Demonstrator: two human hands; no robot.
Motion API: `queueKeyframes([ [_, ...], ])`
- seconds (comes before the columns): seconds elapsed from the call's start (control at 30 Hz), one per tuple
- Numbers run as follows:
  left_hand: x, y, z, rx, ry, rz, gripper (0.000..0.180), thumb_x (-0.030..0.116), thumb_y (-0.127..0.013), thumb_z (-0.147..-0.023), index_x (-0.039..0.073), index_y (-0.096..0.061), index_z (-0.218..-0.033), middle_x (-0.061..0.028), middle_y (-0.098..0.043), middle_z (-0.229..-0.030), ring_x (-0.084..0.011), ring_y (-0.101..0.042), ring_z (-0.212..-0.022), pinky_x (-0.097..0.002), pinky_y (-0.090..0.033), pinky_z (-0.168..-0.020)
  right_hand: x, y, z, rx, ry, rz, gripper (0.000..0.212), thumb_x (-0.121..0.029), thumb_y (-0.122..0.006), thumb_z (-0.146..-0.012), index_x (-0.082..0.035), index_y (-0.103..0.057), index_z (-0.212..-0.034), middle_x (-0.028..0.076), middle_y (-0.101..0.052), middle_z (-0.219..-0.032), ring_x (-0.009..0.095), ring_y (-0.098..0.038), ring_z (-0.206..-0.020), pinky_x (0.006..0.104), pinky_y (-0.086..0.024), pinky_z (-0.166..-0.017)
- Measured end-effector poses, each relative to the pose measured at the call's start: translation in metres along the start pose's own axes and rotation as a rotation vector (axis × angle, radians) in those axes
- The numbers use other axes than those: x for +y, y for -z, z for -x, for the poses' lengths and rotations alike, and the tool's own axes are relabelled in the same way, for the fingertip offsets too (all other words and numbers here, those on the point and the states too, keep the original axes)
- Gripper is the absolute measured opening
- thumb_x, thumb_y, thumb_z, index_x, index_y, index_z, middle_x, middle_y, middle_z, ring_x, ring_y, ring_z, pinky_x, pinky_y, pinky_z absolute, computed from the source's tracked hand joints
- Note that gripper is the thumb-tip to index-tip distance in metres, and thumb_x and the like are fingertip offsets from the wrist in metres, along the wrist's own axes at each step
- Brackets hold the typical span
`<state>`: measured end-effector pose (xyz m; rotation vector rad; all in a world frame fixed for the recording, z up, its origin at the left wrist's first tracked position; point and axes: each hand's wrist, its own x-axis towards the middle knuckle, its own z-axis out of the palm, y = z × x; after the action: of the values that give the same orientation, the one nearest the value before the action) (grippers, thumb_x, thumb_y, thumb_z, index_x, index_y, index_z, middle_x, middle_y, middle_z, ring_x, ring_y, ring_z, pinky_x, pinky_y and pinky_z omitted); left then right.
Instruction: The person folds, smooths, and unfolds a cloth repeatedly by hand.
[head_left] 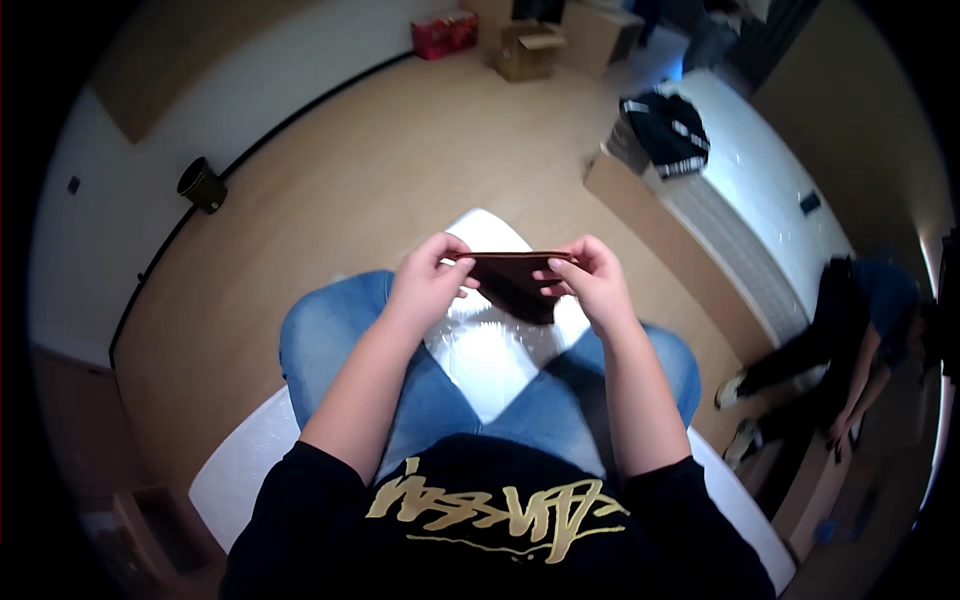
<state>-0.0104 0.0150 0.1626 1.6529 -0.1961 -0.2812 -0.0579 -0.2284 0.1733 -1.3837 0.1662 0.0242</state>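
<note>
While the flat brown piece [508, 280] is running long-side crosswise, the left hand [425, 280] and right hand [596, 284] are clamping fingers on opposite ends

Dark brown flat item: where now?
Head view, near centre: the dark brown flat item is held between the left hand and the right hand, one at each end, above the white surface between the knees.

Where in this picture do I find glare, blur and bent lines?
Head view: bright glare on the white surface between the knees; the dark brown flat item shows little detail on its shaded face; the long white block at right has curved edges; the person near the top is blurred; the picture's corners are black.
</note>
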Motion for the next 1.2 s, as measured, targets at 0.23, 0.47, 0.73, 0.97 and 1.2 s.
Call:
queueKeyframes([
  [0.23, 0.076, 0.007, -0.052, 0.071, -0.460, -0.124, 0.004, 0.001, -0.061, -0.096, -0.001, -0.062, -0.100, -0.0060, -0.066, -0.094, -0.0120, -0.067, -0.082, -0.0285, -0.056, -0.076, -0.080, -0.011, -0.037, -0.003, 0.247, -0.083, 0.009, 0.000, -0.065, -0.096, -0.003, -0.056, -0.096, 0.012, -0.068, -0.099, 0.025, -0.073, -0.091, 0.0375, -0.064, -0.075],
  [0.47, 0.105, 0.025, -0.028, 0.143, -0.648, -0.228, 0.009, 0.001, -0.062, -0.091, 0.000, -0.066, -0.099, -0.0106, -0.068, -0.094, -0.0202, -0.067, -0.087, -0.0325, -0.055, -0.080, -0.095, -0.017, -0.018, -0.083, 0.326, -0.083, 0.008, 0.002, -0.065, -0.094, 0.000, -0.060, -0.100, 0.012, -0.068, -0.101, 0.025, -0.072, -0.095, 0.0385, -0.063, -0.081],
  [0.73, -0.068, 0.011, 0.062, -0.208, -0.212, -0.375, 0.009, 0.004, -0.062, -0.083, 0.007, -0.065, -0.091, -0.0105, -0.063, -0.076, -0.0225, -0.062, -0.070, -0.0347, -0.049, -0.064, 0.096, 0.020, 0.057, -0.145, -0.270, 0.076, 0.013, 0.010, -0.067, -0.085, -0.002, -0.064, -0.091, 0.011, -0.073, -0.103, 0.019, -0.070, -0.089, 0.0311, -0.058, -0.080],
  [0.97, -0.096, 0.005, 0.062, -0.497, 0.017, -0.587, 0.009, 0.005, -0.061, -0.076, 0.008, -0.067, -0.082, -0.0139, -0.069, -0.081, -0.0327, -0.068, -0.078, -0.0417, -0.052, -0.066, 0.136, 0.009, 0.055, -0.406, -0.344, 0.512, 0.013, -0.005, -0.076, -0.086, -0.003, -0.064, -0.087, 0.003, -0.069, -0.085, 0.010, -0.062, -0.078, 0.0273, -0.051, -0.071],
  [1.2, -0.122, 0.007, 0.046, -0.364, 0.045, -0.385, 0.010, 0.007, -0.059, -0.081, 0.006, -0.067, -0.087, -0.0120, -0.069, -0.082, -0.0284, -0.067, -0.078, -0.0387, -0.052, -0.069, 0.124, 0.020, 0.053, -0.266, -0.453, 0.446, 0.015, -0.006, -0.075, -0.090, -0.006, -0.061, -0.088, 0.000, -0.063, -0.075, 0.008, -0.059, -0.066, 0.0239, -0.047, -0.058],
])
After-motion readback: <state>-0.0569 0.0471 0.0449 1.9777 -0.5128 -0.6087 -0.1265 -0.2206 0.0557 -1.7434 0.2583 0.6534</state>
